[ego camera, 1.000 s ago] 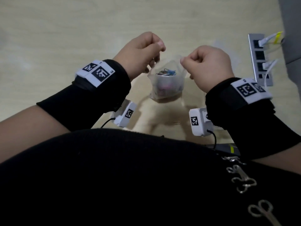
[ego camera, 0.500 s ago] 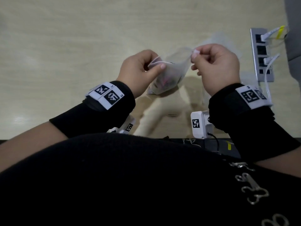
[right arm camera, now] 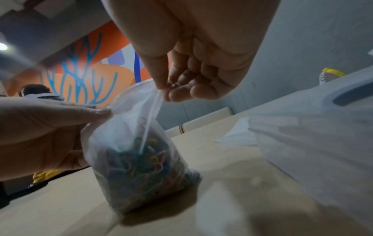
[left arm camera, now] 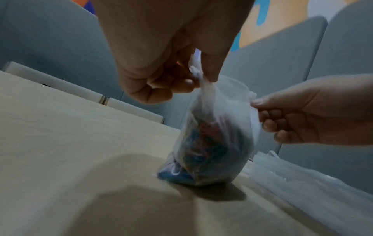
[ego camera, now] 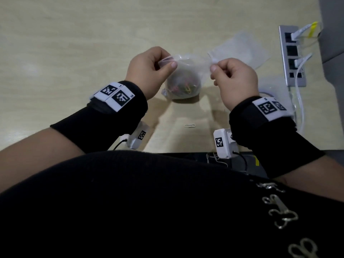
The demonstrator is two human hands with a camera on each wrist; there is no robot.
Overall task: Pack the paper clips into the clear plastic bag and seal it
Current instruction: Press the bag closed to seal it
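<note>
A clear plastic bag [ego camera: 183, 81] [left arm camera: 212, 143] [right arm camera: 137, 153] stands upright on the wooden table [ego camera: 74, 53], its bottom packed with coloured paper clips [ego camera: 183, 87] [right arm camera: 139, 162]. My left hand [ego camera: 149, 71] [left arm camera: 165, 67] pinches the bag's top left corner between thumb and forefinger. On the other side my right hand [ego camera: 234, 81] [right arm camera: 191, 67] pinches the top right corner. The bag's mouth is stretched between the two hands. One loose silver paper clip [ego camera: 189, 125] lies on the table nearer to me than the bag.
Other clear plastic bags [ego camera: 240, 49] [right arm camera: 315, 135] lie flat to the right of the held one. A grey power strip [ego camera: 292, 54] with white plugs and cables runs along the right edge. The table's near edge is just below my wrists.
The bag was tilted to the right half a second ago; now it stands upright with its base on the table. Both hands have shifted and hold its top corners apart.
</note>
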